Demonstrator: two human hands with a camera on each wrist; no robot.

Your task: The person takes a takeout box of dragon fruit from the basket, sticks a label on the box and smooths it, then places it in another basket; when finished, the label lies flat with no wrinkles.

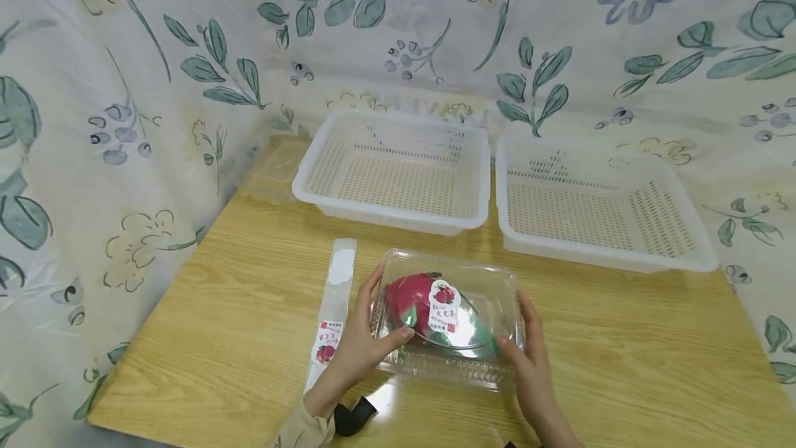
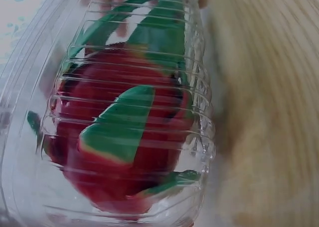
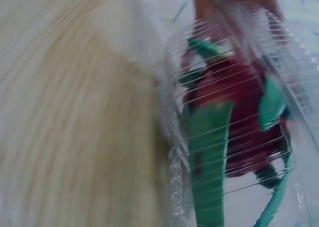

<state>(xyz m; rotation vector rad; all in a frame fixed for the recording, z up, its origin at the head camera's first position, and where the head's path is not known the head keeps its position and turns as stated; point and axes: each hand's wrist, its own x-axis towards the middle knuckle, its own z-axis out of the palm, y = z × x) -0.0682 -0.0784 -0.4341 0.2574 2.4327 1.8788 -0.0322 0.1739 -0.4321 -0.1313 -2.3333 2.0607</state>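
Note:
Both hands grip a clear plastic clamshell box by its two short ends, close over the wooden table. My left hand has its thumb on the lid and its fingers along the left side. On the right end, my right hand holds the box the same way. Inside lies a red dragon fruit with green leaf-like scales, seen through the ribbed wall in the left wrist view and the right wrist view. A white sticker with a fruit picture is on the lid.
A strip of sticker backing with another fruit label lies left of the box. Two white perforated baskets stand side by side at the back. A clear plastic piece is at the back left. Floral cloth hangs behind.

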